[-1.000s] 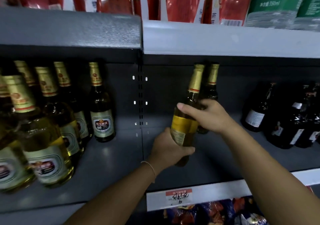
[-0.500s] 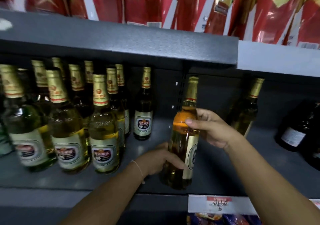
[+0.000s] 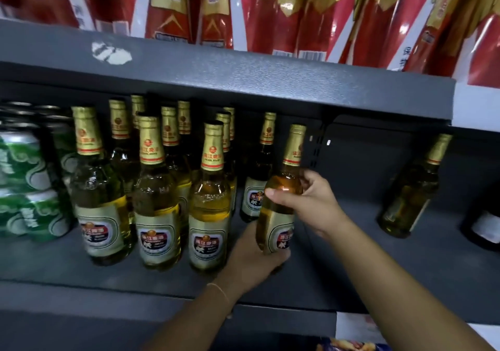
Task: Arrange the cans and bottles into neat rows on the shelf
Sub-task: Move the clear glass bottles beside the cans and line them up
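Observation:
Both hands hold one gold-capped beer bottle (image 3: 281, 210), slightly tilted, over the grey shelf (image 3: 338, 275). My left hand (image 3: 251, 258) cups its base from below. My right hand (image 3: 311, 202) grips its shoulder. Just left of it stand several matching bottles (image 3: 157, 210) in rows, the nearest front one (image 3: 209, 215) almost touching my left hand. One more bottle (image 3: 258, 185) stands behind the held one. A lone bottle (image 3: 411, 196) stands apart on the right.
Green cans (image 3: 24, 188) are stacked at the far left. A dark bottle (image 3: 484, 223) sits at the right edge. Red packets (image 3: 270, 7) line the upper shelf, whose grey lip (image 3: 243, 72) overhangs the bottle tops. A white price tag (image 3: 354, 326) hangs below.
The held bottle has travelled left, away from the lone bottle and up beside the rows. The view swung left with it, bringing the green cans into sight.

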`<state>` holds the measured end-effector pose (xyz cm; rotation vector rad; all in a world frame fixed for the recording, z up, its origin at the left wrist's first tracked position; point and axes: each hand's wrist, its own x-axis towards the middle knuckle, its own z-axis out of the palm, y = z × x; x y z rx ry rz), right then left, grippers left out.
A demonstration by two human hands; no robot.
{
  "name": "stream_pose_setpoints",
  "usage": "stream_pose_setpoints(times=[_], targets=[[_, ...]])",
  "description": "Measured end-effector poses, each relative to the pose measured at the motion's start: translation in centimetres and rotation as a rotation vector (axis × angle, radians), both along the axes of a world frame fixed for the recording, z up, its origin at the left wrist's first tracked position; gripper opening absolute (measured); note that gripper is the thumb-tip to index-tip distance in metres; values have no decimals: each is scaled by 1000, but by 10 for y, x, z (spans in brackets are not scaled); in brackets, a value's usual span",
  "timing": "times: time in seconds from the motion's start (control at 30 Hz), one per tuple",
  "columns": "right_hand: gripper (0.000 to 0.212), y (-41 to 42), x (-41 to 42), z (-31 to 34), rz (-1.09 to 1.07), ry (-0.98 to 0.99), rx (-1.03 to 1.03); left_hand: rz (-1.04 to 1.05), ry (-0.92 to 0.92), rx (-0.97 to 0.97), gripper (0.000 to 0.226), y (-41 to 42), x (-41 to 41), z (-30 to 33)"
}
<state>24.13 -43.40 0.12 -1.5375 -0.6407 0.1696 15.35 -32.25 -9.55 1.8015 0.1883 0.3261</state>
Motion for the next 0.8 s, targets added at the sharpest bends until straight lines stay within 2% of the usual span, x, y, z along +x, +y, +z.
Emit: stream_pose_setpoints(times=[0.07,0.2,0.3,0.4,0.5,0.57,0.63,0.67,0.73,0.8], targets=[[50,9,2,-3,-41,-19,-20,51,-44,65,52,3,3,-4],[74,27,5,-10,-149,-99,-109,181,-59,236,52,5,6,-15],[66,37,6,-13,-215,-149,-137,193,-6,295,57,5,6,-22],[53,44,7,-12,-252,-178,-187,196,43,341,72,6,9,-23],[78,46,10,-13,-285,-201,-319,227,90,393,77,6,12,-20],[73,41,10,-11,-246,-212,-360,250,125,436,78,6,15,-19],[53,32,9,-8,-112,-147,-288,269,154,464,75,6,18,-18],[52,26,10,-7,-24,-91,-239,271,173,463,74,6,19,-18],[61,15,15,-8,99,-6,-171,270,197,458,75,4,19,-16],[67,13,18,-11,110,-12,-165,276,200,461,78,1,17,-15]])
